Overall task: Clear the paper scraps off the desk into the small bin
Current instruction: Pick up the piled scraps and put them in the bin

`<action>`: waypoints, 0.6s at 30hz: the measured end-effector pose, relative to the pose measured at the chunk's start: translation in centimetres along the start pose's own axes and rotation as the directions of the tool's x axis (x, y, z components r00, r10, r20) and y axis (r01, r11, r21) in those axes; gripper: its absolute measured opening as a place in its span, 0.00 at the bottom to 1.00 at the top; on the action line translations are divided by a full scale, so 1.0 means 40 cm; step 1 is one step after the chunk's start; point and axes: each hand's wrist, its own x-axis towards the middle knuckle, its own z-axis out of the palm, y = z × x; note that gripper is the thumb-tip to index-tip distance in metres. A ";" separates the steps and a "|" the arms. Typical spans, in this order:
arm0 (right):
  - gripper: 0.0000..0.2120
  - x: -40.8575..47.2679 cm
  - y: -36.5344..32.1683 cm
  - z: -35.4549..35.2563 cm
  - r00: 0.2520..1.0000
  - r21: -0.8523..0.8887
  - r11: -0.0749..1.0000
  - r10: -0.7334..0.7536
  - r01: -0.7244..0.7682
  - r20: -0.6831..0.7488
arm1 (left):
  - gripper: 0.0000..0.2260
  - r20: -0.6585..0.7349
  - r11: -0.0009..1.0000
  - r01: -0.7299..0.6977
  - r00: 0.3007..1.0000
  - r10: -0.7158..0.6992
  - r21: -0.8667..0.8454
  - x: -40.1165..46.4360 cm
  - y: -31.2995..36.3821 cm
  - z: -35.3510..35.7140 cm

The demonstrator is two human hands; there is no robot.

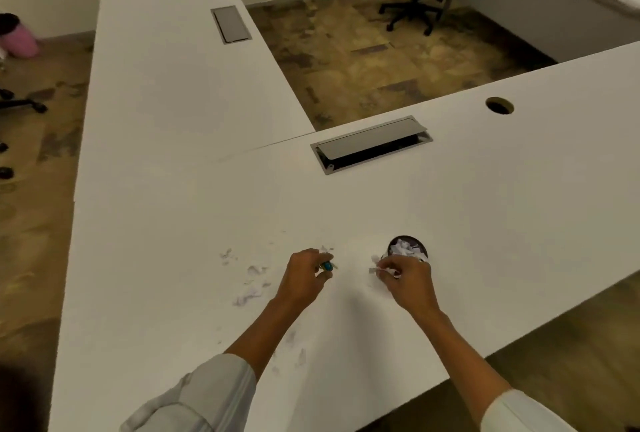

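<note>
Our left hand (304, 275) pinches a small blue-green object, too blurred to name; our right hand (405, 275) grips white paper scraps (381, 270) beside the small bin (408, 250). We see the white desk (485, 206), more scraps (251, 288) lying left of our hands.

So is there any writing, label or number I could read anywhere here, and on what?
None can be read.
paper scraps: faint marks, too blurred to read.
small bin: no label shows.
small blue-green object in the left hand: too small to tell.
white desk: bare of text.
</note>
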 end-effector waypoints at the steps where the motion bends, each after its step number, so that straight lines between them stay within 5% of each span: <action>1: 0.03 0.018 0.013 -0.031 1.000 -0.019 1.000 0.016 -0.016 -0.023 | 0.15 0.028 1.000 -0.023 0.999 0.023 -0.006 0.018 0.033 0.026; 10: 0.12 0.155 0.077 -0.152 0.993 -0.175 0.981 0.100 -0.089 0.060 | 0.15 0.221 0.991 -0.135 0.967 0.130 0.006 0.165 0.286 0.205; 18: 0.22 0.143 0.128 -0.234 0.985 -0.006 0.985 0.171 -0.171 0.029 | 0.23 0.327 0.983 -0.135 0.941 0.087 0.126 0.198 0.296 0.250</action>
